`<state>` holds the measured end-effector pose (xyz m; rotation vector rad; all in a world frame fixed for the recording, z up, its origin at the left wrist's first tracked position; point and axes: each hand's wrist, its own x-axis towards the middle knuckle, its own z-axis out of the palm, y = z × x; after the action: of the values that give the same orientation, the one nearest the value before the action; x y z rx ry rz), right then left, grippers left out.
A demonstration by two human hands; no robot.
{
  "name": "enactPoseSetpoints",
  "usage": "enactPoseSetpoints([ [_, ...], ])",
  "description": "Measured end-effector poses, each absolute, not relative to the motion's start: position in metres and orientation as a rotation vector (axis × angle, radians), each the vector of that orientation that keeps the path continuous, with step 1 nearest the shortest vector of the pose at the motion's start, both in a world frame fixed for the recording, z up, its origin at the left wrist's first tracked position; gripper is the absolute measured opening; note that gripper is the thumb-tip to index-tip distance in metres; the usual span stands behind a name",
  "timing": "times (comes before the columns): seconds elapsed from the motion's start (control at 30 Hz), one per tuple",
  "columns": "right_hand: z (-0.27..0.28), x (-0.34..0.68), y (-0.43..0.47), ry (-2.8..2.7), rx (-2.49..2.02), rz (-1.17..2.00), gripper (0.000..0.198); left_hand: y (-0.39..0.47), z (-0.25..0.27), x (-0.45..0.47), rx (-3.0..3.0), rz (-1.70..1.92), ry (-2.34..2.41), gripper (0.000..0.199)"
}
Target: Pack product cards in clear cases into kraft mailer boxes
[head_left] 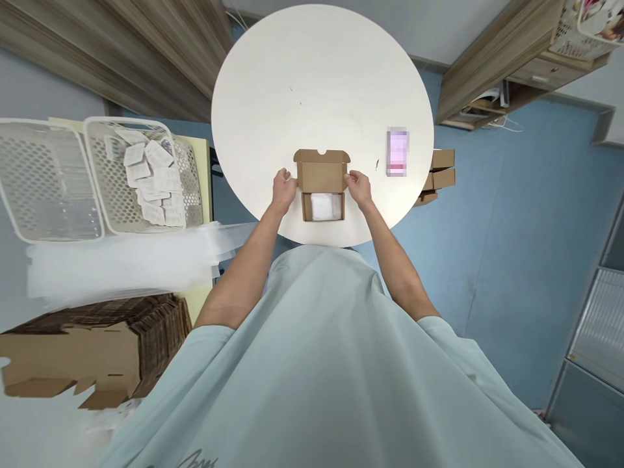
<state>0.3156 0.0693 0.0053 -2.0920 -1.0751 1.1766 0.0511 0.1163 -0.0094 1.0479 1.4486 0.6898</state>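
Observation:
A small brown cardboard box [322,177] stands on the white round table near its front edge, lid raised and tilted away from me. Inside the box lies a white packet [325,207], seemingly wrapped in thin film or foam. My left hand [284,189] is at the left side of the lid, its fingers curled in against the edge. On the opposite side, my right hand [359,186] pinches the right edge of the lid between thumb and fingers. The lid's front flap with its small notch points to the far side of the table.
On the round table [316,78] a phone-like, pixelated object [397,152] lies to the right. At left are a basket of white packets [146,175], a second basket [43,182], white sheets [121,263] and stacked flat cartons [97,351]. Several brown boxes [441,169] sit beyond the right edge.

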Motion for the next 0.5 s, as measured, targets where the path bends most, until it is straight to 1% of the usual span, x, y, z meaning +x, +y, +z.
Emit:
enactPoseSetpoints([
  [0.1, 0.004, 0.313, 0.069, -1.061, -2.050, 1.201, 0.061, 0.117, -0.005, 0.055, 0.911, 0.623, 1.482, 0.082],
  [0.3, 0.008, 0.318, 0.067, -1.027, -1.927, 1.324, 0.088, 0.117, 0.006, 0.057, 0.913, 0.603, 1.408, 0.089],
  [0.4, 0.019, 0.318, 0.068, -1.057, -1.879, 1.311, 0.093, 0.117, 0.017, 0.061, 0.980, 0.641, 1.363, 0.088],
  [0.5, 0.033, 0.317, 0.068, -1.152, -1.861, 1.225, 0.091, 0.118, 0.027, 0.066, 1.042, 0.709, 1.319, 0.085],
])
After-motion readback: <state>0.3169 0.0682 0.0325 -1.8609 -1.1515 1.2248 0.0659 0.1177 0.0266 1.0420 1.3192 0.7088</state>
